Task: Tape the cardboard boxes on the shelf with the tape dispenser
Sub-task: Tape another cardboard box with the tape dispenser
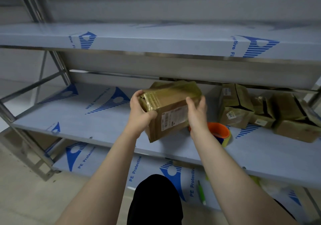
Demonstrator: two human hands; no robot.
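Note:
A brown cardboard box (171, 111) with yellowish tape over its top and a white label on its side is tilted above the middle shelf (86, 120). My left hand (140, 114) grips its left end, fingers curled over the taped corner. My right hand (197, 111) holds its right side with thumb and fingers around the edge. Just behind my right wrist, an orange-cored tape dispenser (219, 131) with a roll of clear tape lies on the shelf.
Several more taped cardboard boxes (264, 113) stand at the right of the same shelf. A shelf above (156, 40) overhangs closely. On the lower shelf lies a green pen-like tool (201, 192). The shelf's left part is bare blue film.

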